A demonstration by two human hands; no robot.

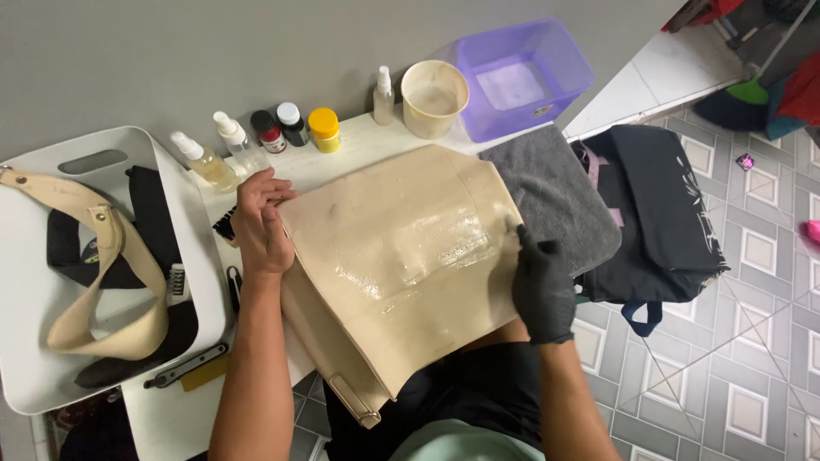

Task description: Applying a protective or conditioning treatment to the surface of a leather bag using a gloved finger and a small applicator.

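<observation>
Bag (401,256), beige, flat on its side at centre of frame, on the white table (359,141) and overhanging its near edge above the lap. Long axis runs diagonally, from upper right of the frame down to lower left of centre. Narrow lower end, with a small tab, points toward the bottom of the frame; broad end points toward the upper right. Upper face wet and glossy across its middle.

Left hand (260,224), bare, at the bag's upper left edge: fingers curled over the edge, gripping it. Right hand (542,290), in a black glove, at the bag's right edge: fingers closed around that edge, holding it.

Upper middle of frame, along the grey wall: two spray bottles (218,154), a red-labelled jar (269,132), a dark jar (292,124), a yellow jar (324,130), a small spray bottle (383,96), a cream tub (434,98), a purple basin (523,77). Grey towel (555,196) lies just right of the bag, touching its broad end. Black bag (658,222) on the tiled floor at right.

Left of frame: white tray (34,376) holding a beige strap (102,273) over dark cloth. Black tool (184,367) lies at the tray's lower right rim.
</observation>
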